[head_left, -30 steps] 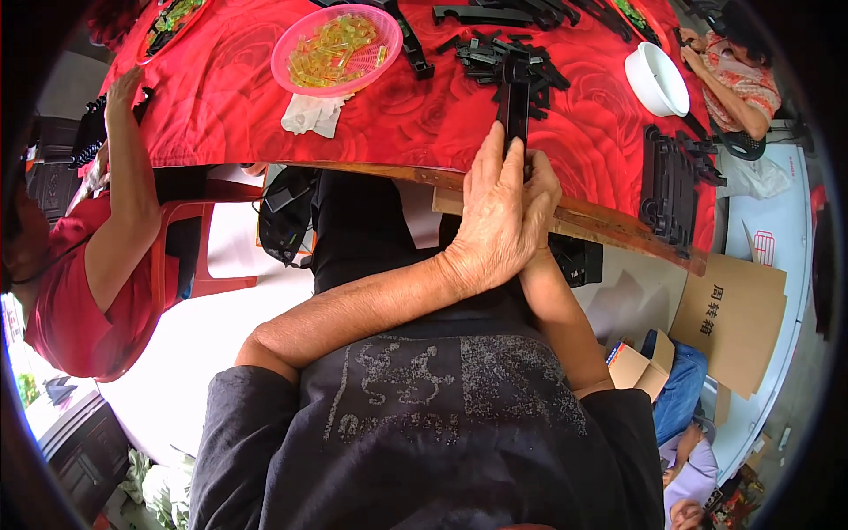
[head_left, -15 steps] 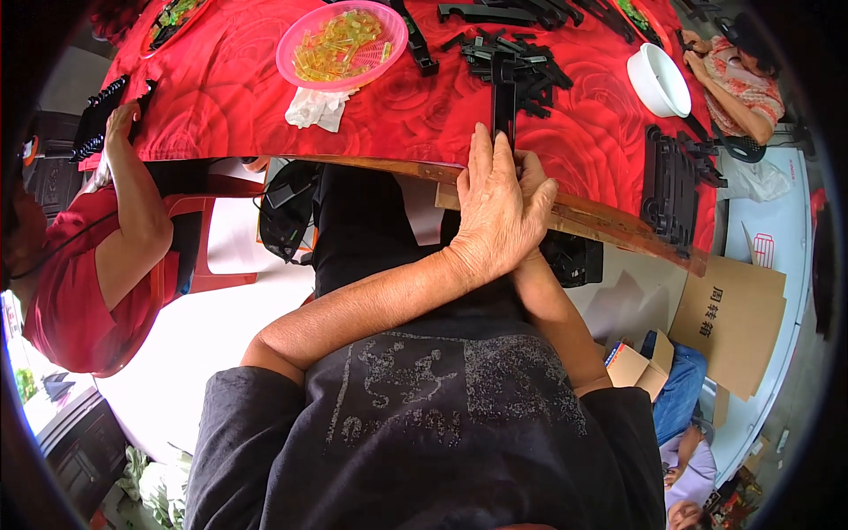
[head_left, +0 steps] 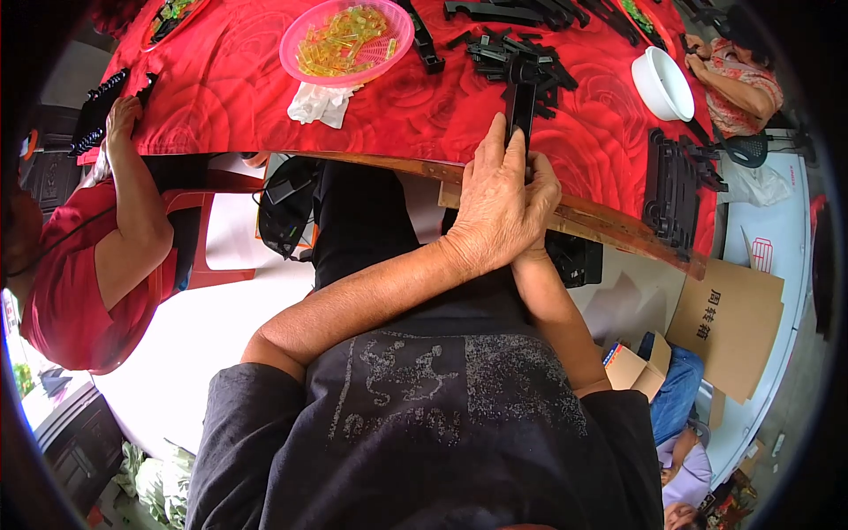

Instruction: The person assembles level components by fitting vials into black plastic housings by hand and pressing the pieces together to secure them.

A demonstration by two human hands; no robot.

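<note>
A long black plastic strip (head_left: 521, 102) lies across the front edge of the red-clothed table (head_left: 238, 79), pointing away from me. My left hand (head_left: 496, 205) presses down over its near end, fingers stretched along it. My right hand (head_left: 546, 187) sits mostly hidden under the left one, with its fingers curled around the same end of the strip. A pile of similar black plastic parts (head_left: 517, 49) lies just beyond the strip's far end.
A pink bowl of small yellow pieces (head_left: 344, 40) and a crumpled white tissue (head_left: 322, 102) sit left of the strip. Right: a white bowl (head_left: 664, 84), stacked black frames (head_left: 671, 190). A co-worker's hand (head_left: 124, 115) touches black parts at the left; cardboard boxes (head_left: 724, 318) stand right.
My hands stay clasped on the strip at the table edge. The co-worker's hand at the left has reached further up the table to a black part.
</note>
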